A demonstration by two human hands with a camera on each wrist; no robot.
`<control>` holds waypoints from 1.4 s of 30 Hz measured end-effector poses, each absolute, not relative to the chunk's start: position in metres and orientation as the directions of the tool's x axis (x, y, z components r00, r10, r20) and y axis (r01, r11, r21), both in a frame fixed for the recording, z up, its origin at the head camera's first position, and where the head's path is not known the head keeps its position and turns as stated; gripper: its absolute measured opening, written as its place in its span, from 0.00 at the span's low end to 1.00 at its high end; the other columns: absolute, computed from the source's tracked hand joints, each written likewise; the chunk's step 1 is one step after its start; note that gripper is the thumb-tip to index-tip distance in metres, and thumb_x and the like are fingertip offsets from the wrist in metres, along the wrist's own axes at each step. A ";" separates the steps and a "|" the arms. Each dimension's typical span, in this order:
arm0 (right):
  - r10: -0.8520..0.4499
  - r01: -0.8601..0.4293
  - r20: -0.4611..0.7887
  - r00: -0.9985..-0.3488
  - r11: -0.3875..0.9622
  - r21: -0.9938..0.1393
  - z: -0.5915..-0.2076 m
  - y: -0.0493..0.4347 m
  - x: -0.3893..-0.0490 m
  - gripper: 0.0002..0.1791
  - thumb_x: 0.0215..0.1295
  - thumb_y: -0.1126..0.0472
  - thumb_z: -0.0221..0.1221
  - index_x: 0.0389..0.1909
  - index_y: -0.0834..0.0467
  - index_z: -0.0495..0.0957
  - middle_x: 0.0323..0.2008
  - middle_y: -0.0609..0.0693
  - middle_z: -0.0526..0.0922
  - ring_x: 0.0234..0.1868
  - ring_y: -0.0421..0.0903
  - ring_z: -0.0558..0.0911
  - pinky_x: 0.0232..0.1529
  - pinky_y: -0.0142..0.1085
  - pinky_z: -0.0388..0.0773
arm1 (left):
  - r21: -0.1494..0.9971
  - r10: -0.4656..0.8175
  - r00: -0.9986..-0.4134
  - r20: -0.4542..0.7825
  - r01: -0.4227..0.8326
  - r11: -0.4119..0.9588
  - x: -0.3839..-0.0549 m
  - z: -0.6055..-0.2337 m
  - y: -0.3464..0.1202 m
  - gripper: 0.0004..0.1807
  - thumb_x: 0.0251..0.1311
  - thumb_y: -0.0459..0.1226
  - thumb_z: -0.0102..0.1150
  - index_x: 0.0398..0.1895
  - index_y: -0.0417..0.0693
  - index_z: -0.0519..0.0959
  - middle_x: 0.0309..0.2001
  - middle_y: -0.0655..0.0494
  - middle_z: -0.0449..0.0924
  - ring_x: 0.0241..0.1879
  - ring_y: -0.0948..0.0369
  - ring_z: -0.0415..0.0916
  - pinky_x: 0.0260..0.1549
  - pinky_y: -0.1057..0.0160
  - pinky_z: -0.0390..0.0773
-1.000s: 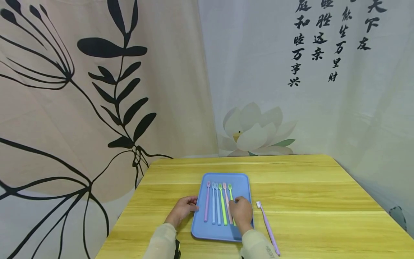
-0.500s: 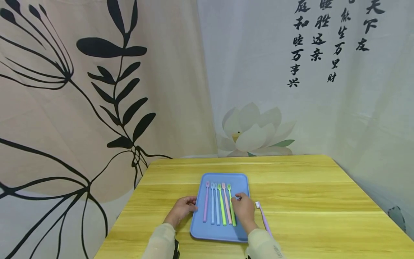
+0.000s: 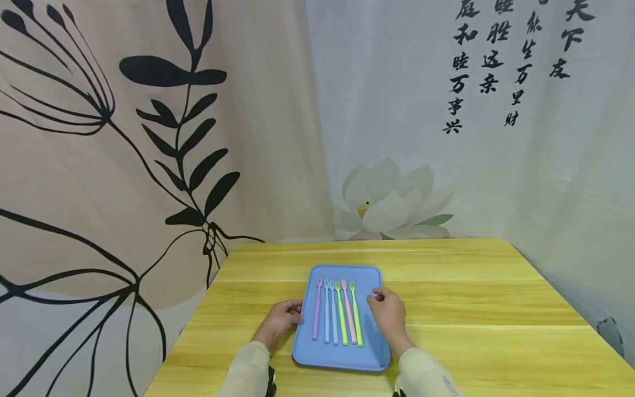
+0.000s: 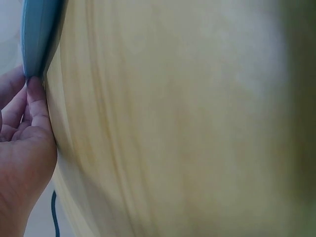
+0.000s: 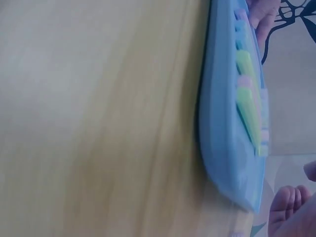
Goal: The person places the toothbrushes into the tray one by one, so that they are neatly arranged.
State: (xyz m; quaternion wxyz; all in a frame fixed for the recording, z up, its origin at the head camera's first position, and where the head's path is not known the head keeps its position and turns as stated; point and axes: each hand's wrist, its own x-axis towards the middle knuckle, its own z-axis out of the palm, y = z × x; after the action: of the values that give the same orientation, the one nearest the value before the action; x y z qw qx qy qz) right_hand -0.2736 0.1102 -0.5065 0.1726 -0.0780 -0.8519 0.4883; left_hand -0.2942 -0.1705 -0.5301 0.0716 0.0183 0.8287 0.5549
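Observation:
A blue tray (image 3: 372, 350) lies on the table, with several toothbrushes side by side on it, heads away from me. From left they are a purple toothbrush (image 3: 316, 310), two light blue ones, a green toothbrush (image 3: 342, 315), a pink toothbrush (image 3: 349, 313) and another green toothbrush (image 3: 356, 316). My left hand (image 3: 281, 321) pinches the tray's left edge; the left wrist view shows thumb and fingertips at its rim. Over the tray's right edge hovers my right hand (image 3: 389, 315), fingers loosely bent and holding nothing. In the right wrist view its thumb stands apart from the fingers.
The yellow wood-grain table (image 3: 471, 309) stretches beyond the tray on both sides. Behind its far edge hang printed curtains (image 3: 278, 138) with plant shapes and dark lettering. The loose purple toothbrush right of the tray is mostly hidden by my right hand and sleeve.
My right hand has let go of the rightmost green toothbrush and moved right to the tray's edge, covering the loose purple toothbrush. The left hand has stayed on the tray.

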 end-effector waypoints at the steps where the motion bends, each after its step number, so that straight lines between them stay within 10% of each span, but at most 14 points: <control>1: 0.303 -0.029 0.212 -0.929 0.513 -0.858 -0.506 0.113 -0.273 0.15 0.61 0.61 0.63 0.45 0.66 0.84 0.33 0.52 0.82 0.32 0.48 0.79 0.34 0.41 0.76 | 0.923 0.110 -0.989 -0.096 -0.047 0.382 -0.294 -0.530 -0.171 0.25 0.55 0.25 0.64 0.59 0.31 0.75 0.45 0.47 0.77 0.42 0.56 0.73 0.47 0.57 0.76; 23: 0.259 0.020 0.148 -0.954 0.550 -0.835 -0.499 0.186 -0.257 0.19 0.65 0.57 0.62 0.51 0.66 0.82 0.41 0.56 0.82 0.43 0.53 0.79 0.41 0.43 0.75 | 0.928 0.104 -0.990 -0.091 -0.046 0.371 -0.294 -0.531 -0.170 0.25 0.55 0.24 0.64 0.59 0.30 0.75 0.44 0.47 0.77 0.43 0.56 0.73 0.48 0.56 0.76; 42: 0.142 0.043 0.039 -0.989 0.533 -0.845 -0.519 0.205 -0.223 0.18 0.63 0.60 0.65 0.49 0.68 0.81 0.35 0.50 0.79 0.32 0.45 0.75 0.27 0.33 0.74 | 0.932 0.110 -0.991 -0.076 -0.031 0.362 -0.298 -0.533 -0.172 0.25 0.54 0.24 0.65 0.58 0.30 0.76 0.43 0.48 0.78 0.41 0.57 0.73 0.45 0.59 0.76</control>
State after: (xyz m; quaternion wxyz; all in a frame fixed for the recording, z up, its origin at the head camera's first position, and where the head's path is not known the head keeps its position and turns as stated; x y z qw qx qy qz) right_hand -0.2228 0.2048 -0.5186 0.0517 -0.0531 -0.8741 0.4801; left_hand -0.2983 -0.1717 -0.5333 0.0628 0.0240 0.8227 0.5644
